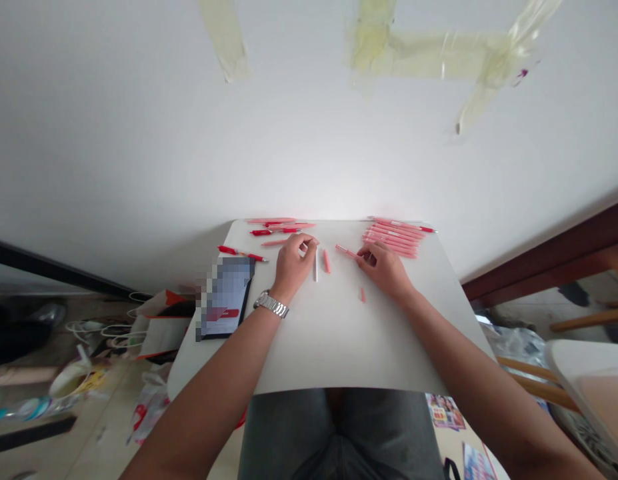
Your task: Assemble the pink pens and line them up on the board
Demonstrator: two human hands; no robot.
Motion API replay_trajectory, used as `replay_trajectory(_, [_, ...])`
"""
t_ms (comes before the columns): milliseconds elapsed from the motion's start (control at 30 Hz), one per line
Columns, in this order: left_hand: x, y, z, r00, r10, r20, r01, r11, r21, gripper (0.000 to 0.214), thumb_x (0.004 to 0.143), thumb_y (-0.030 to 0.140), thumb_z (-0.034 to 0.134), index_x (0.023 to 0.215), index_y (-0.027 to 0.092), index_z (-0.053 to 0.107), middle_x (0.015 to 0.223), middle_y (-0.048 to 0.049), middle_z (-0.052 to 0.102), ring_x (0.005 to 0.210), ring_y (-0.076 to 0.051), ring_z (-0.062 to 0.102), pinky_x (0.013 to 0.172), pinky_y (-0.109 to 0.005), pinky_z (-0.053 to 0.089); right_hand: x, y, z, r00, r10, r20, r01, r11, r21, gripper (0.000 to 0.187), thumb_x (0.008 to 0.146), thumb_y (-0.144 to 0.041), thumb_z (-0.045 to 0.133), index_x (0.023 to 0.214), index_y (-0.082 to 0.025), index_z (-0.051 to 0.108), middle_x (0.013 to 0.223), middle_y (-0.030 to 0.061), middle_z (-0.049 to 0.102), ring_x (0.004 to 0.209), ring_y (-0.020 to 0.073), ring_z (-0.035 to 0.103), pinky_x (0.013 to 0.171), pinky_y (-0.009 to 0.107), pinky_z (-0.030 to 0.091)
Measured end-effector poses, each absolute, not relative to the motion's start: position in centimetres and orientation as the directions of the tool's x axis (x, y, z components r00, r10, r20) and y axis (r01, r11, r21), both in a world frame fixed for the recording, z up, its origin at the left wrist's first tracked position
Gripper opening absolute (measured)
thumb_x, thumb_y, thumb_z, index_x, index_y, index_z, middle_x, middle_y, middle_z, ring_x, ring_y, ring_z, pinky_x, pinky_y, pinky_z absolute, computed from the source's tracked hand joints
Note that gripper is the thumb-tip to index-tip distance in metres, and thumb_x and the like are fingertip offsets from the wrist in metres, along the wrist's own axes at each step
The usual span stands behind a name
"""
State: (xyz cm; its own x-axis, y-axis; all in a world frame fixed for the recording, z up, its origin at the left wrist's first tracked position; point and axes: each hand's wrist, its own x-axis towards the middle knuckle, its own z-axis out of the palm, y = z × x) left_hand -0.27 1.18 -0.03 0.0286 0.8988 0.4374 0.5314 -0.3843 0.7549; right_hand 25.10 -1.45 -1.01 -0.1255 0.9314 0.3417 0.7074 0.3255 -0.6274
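My left hand (pixel 295 261), with a metal watch (pixel 271 304) on its wrist, is closed in a pinch at the upper end of a thin white stick (pixel 317 268) that looks like a pen refill. A pink pen (pixel 345 251) is held at its right end by my right hand (pixel 381 265), its other end pointing left. Between the hands lies a short pink pen part (pixel 327 261), perhaps a cap. A smaller pink piece (pixel 363 295) rests nearer to me. Behind my right hand, several pink pens (pixel 393 239) lie side by side.
Red pens (pixel 275 232) and pink parts lie at the table's back left. A tablet or phone (pixel 229 293) is by the left edge of the white table (pixel 333 353). The wall (pixel 309 147) stands directly behind it. A stool (pixel 589 380) is at right.
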Motion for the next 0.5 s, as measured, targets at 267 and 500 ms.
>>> replay_trajectory(267, [0.2, 0.4, 0.5, 0.1, 0.86, 0.5, 0.6, -0.453, 0.659, 0.011, 0.1, 0.024, 0.059, 0.094, 0.024, 0.068, 0.099, -0.0046, 0.072, 0.086, -0.02, 0.061, 0.086, -0.036, 0.051, 25.2, -1.5, -0.9, -0.091, 0.934, 0.345, 0.684, 0.31, -0.66, 0.013, 0.094, -0.033, 0.063, 0.092, -0.021, 0.068, 0.089, 0.0048, 0.067, 0.07, 0.0165, 0.058, 0.067, 0.031, 0.047])
replay_trajectory(500, [1.3, -0.7, 1.2, 0.231, 0.823, 0.519, 0.657, -0.526, 0.541, 0.011, 0.099, 0.02, 0.061, 0.091, 0.024, 0.066, 0.096, -0.0047, 0.068, 0.094, -0.023, 0.062, 0.094, -0.041, 0.049, 25.3, -1.2, -0.9, -0.038, 0.926, 0.377, 0.642, 0.311, -0.7, 0.015, 0.094, -0.036, 0.065, 0.092, -0.021, 0.067, 0.093, 0.0064, 0.07, 0.07, 0.0169, 0.06, 0.068, 0.033, 0.05])
